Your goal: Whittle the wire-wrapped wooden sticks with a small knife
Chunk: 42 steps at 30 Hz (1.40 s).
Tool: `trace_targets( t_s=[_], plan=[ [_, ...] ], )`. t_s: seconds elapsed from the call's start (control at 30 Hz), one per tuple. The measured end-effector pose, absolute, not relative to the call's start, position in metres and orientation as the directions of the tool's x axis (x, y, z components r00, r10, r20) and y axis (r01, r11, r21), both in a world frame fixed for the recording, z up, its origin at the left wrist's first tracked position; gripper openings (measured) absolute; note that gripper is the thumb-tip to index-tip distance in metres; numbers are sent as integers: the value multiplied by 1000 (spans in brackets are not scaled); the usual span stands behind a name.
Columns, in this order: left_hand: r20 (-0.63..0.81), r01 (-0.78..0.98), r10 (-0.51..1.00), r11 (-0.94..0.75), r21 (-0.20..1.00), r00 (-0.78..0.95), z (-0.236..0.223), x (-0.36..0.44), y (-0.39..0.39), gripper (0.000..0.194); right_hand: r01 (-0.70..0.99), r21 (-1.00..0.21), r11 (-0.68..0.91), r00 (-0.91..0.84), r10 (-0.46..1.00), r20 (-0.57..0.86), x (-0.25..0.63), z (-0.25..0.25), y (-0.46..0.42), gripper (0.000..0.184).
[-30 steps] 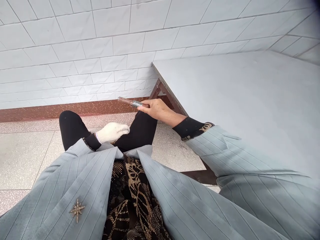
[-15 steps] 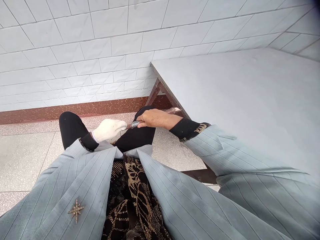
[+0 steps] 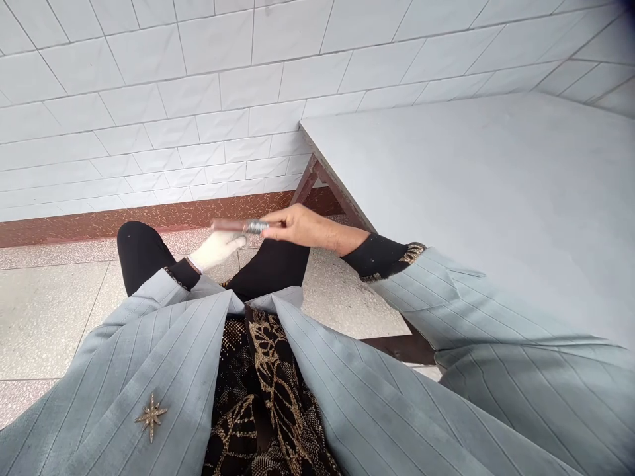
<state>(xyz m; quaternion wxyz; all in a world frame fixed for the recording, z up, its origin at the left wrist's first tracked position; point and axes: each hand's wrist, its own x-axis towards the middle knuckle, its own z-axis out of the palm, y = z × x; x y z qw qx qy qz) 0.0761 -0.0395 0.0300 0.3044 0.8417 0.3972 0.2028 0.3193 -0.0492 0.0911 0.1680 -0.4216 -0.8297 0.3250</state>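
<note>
My right hand [image 3: 292, 225] is bare and closed around a brown stick [image 3: 231, 225] with a silvery, wire-like winding [image 3: 256, 227] near my fingertips. The stick points left, and its far end is smeared by motion. Just below that end is my left hand [image 3: 215, 250], in a white glove. Its thumb stretches out apart from the stick and the hand looks open; the other fingers are partly hidden behind the stick. Whether the glove touches the stick is unclear. Both hands are above my black-trousered knees [image 3: 136, 254].
On my right stands a white-topped table [image 3: 461, 192] with a reddish-brown frame [image 3: 307, 178]. A white tiled wall [image 3: 198, 86] with a brown skirting band [image 3: 149, 221] rises in front of me. Speckled floor tiles [image 3: 49, 311] lie below.
My left hand has loosened from the stick and dropped slightly. The stick has swung level and higher, its brown left part now showing above the glove, while my right hand keeps hold.
</note>
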Motion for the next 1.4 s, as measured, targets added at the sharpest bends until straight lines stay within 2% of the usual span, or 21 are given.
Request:
trace_targets(
  t_s=[0.1,0.23,0.3,0.37,0.53,0.63,0.73,0.9,1.03,1.13,1.23,1.3,1.4],
  plan=[
    [61,521,728,-543,659,682,18,82,-49,34,627,-717,306,-381,923,61,320,87,-44,34],
    [-35,630,690,-639,442,723,14,89,-58,36,702,-685,195,-265,964,4,322,81,-39,32],
    [-43,668,689,-683,294,724,16,91,-61,38,776,-593,217,-260,966,13,322,80,-39,31],
    [-39,667,672,-724,175,739,19,92,-64,38,868,-434,240,-265,964,4,321,80,-40,31],
    [-64,652,649,-756,58,758,29,96,-72,37,945,-45,325,-328,934,-145,319,82,-45,39],
    [-38,643,642,-765,23,765,32,95,-73,36,915,79,395,-368,899,-237,316,84,-48,42],
    [20,650,650,-760,-5,760,36,90,-70,35,883,110,456,-401,856,-326,313,88,-52,40],
    [73,677,677,-735,31,732,47,81,-60,32,819,-16,574,-525,736,-427,310,92,-57,32],
    [75,675,706,-698,239,704,52,73,-49,31,745,-260,614,-660,623,-421,313,94,-57,23],
    [81,620,735,-620,480,673,49,66,-42,30,652,-477,589,-752,586,-303,318,99,-57,25],
    [120,523,795,-497,693,595,43,63,-43,32,585,-633,506,-700,709,-80,319,108,-59,31],
    [99,471,806,-435,767,583,39,65,-48,35,509,-735,448,-627,778,40,318,114,-60,31],
    [73,438,751,-458,774,657,38,71,-56,33,423,-813,401,-562,820,111,315,117,-61,28]
  ],
)
